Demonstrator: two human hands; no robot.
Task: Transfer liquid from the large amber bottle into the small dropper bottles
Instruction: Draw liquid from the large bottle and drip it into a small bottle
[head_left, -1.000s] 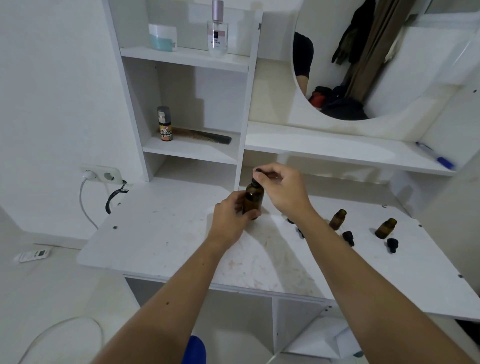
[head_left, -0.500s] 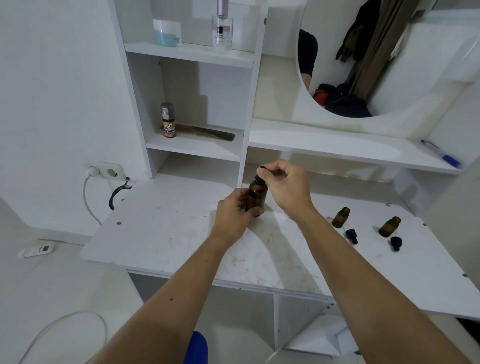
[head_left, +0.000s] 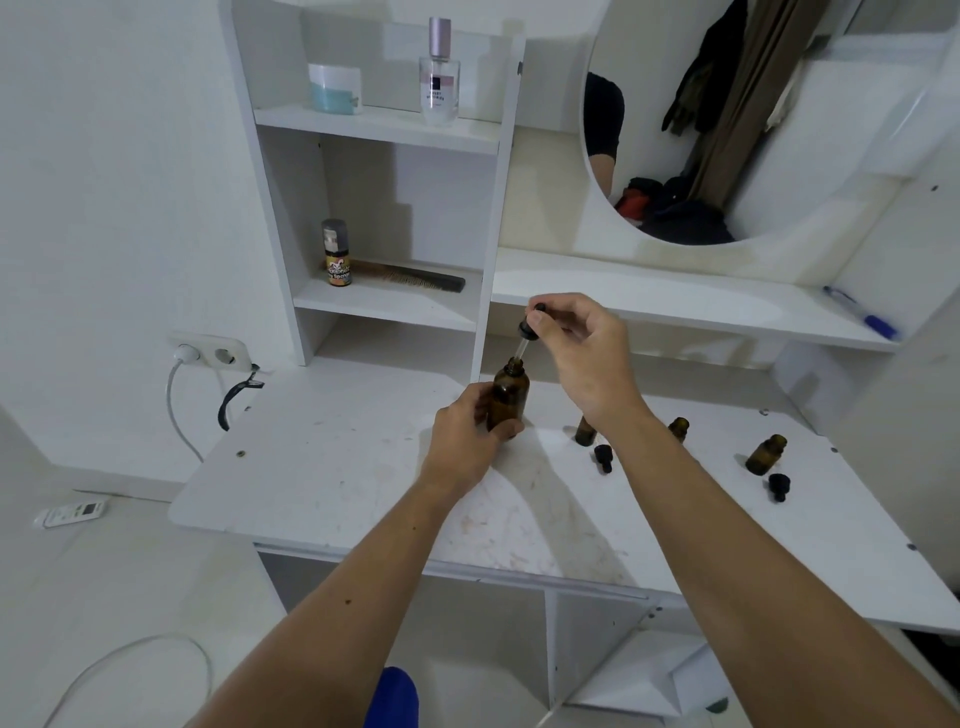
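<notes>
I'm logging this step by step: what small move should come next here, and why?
Probably lift the dropper clear, since its glass tip is partly inside the large amber bottle, steadied by the left hand, then carry it with the right hand to the nearest small bottle.

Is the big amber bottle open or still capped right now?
Open. The right hand holds the dropper cap above the large amber bottle, with the glass tube partly in the neck.

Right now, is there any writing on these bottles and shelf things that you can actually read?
Nothing reads in full.
Small spray can, lower shelf: colourful label, perhaps "Sponge", too blurred to confirm.
Perfume bottle, top shelf: dark square with tiny text, too small to read.
Large amber bottle and small dropper bottles: no labels visible.
</notes>
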